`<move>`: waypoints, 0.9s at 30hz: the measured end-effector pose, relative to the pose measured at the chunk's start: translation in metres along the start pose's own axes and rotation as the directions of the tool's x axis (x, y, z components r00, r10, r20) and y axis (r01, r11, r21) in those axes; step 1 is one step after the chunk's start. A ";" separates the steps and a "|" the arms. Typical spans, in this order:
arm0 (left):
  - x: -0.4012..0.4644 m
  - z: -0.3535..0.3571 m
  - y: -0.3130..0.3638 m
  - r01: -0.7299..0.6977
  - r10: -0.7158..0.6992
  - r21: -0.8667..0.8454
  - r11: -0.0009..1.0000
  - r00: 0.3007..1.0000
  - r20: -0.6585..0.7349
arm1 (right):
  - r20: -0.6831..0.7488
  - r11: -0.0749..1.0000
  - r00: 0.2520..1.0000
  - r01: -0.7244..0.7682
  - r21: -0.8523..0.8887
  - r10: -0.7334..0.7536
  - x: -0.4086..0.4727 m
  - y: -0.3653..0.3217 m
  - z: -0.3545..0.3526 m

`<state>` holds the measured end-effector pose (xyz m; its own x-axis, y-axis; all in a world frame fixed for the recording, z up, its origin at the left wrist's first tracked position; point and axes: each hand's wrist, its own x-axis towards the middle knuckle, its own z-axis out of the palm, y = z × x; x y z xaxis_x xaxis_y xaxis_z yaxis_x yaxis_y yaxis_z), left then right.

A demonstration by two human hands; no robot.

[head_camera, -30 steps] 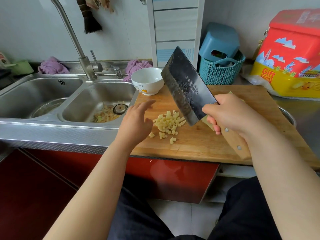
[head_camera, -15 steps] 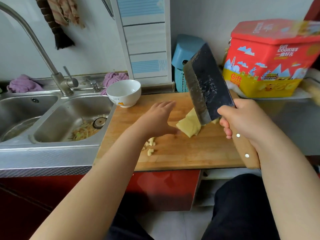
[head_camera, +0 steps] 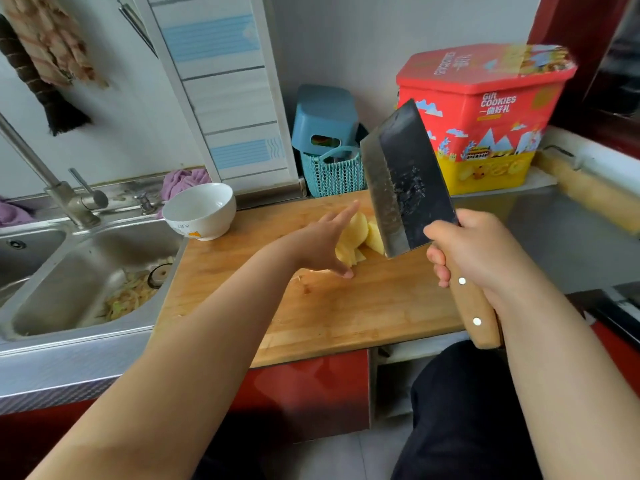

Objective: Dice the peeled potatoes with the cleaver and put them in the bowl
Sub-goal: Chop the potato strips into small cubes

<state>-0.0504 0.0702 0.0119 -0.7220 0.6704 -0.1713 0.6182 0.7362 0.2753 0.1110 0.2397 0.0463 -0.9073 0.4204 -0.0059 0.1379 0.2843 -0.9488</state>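
Right hand (head_camera: 485,251) grips the cleaver (head_camera: 405,181) handle, blade raised at centre right. Left hand (head_camera: 322,242), fingers spread and holding nothing, rests against potato pieces (head_camera: 360,233) on the cutting board (head_camera: 346,306). White bowl (head_camera: 199,211) stands at the board's upper left corner.

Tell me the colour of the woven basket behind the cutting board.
Teal: the woven basket shows in the head view, under a blue-grey box.
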 end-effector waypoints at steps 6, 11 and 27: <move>0.003 0.005 -0.002 0.001 -0.009 -0.156 0.988 0.999 -0.050 | 0.001 0.999 1.000 -0.013 0.037 0.013 -0.001 0.002 -0.003; 0.003 0.010 -0.005 0.051 -0.064 -0.276 0.960 0.997 -0.036 | -0.005 0.999 1.000 -0.023 0.031 0.023 -0.004 0.005 -0.006; 0.026 0.016 -0.001 0.346 -0.342 -0.113 0.932 0.938 0.050 | -0.007 0.999 1.000 -0.026 0.042 0.026 -0.007 0.008 -0.006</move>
<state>-0.0647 0.0882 -0.0082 -0.8735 0.3817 -0.3020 0.2912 0.9070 0.3041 0.1208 0.2444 0.0404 -0.9005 0.4339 -0.0288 0.1447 0.2367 -0.9607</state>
